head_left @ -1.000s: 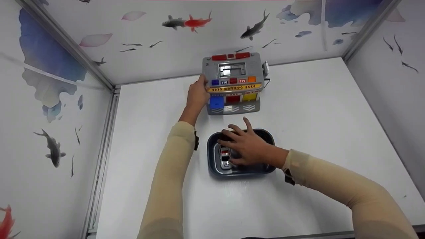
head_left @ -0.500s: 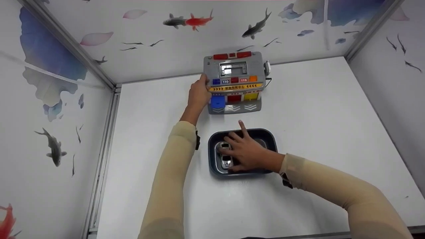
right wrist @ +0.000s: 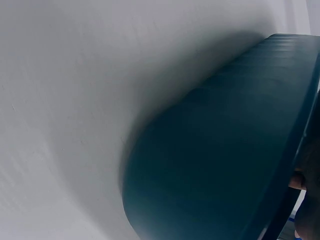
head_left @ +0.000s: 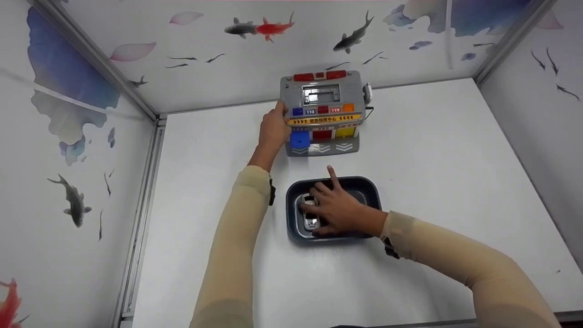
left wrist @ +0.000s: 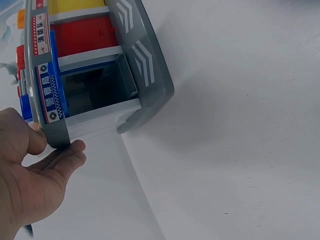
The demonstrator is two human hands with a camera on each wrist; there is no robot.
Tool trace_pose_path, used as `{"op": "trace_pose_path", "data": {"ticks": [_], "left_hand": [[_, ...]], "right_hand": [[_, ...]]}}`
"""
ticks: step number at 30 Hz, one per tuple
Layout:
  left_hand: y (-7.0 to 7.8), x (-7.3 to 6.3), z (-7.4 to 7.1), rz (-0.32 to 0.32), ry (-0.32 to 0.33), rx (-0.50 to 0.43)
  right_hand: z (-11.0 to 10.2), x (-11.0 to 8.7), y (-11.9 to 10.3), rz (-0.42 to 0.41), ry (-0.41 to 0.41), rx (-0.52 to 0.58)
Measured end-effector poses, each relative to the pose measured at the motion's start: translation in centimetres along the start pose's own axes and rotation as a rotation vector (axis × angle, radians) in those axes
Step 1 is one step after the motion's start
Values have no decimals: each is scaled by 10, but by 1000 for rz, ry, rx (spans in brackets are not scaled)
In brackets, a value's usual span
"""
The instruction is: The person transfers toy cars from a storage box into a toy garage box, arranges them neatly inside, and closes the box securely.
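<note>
In the head view, a grey toy rescue station (head_left: 321,102) with blue, red and yellow garage doors stands at the back of the table. My left hand (head_left: 273,127) grips its left edge. The left wrist view shows the thumb on one side of the station's edge (left wrist: 57,135) and fingers on the other; the blue door (left wrist: 59,82) is raised above a dark bay. Nearer lies a dark blue plastic bin (head_left: 291,223). Inside, my right hand (head_left: 339,209) holds a white and black toy car (head_left: 312,223), its forefinger and thumb about it, covering part of it.
White table surface (head_left: 423,159) surrounds the bin and station. Walls printed with fish (head_left: 353,36) stand behind and at both sides. A small white part (head_left: 368,92) sticks out from the station's right side. The bin's outer wall (right wrist: 215,145) fills much of the right wrist view.
My right hand has shifted slightly down in the bin, and its fingers have closed in around the toy car. My left hand has kept its hold on the station.
</note>
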State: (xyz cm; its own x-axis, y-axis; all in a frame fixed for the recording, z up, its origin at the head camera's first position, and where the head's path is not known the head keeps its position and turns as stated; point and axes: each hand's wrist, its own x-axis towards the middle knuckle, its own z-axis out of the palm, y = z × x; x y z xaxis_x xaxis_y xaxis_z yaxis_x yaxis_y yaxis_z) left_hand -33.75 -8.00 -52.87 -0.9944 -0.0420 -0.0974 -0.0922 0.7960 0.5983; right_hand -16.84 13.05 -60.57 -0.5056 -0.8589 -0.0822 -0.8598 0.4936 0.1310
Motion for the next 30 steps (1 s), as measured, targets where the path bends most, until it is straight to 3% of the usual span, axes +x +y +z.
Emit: {"op": "trace_pose_path", "data": {"ticks": [11, 30], "left_hand": [[2, 1, 2, 26, -1, 34], [0, 3, 1, 3, -13, 40]], "right_hand": [[1, -1, 5, -25, 40, 35], [-26, -16, 27, -8, 78, 104]]}}
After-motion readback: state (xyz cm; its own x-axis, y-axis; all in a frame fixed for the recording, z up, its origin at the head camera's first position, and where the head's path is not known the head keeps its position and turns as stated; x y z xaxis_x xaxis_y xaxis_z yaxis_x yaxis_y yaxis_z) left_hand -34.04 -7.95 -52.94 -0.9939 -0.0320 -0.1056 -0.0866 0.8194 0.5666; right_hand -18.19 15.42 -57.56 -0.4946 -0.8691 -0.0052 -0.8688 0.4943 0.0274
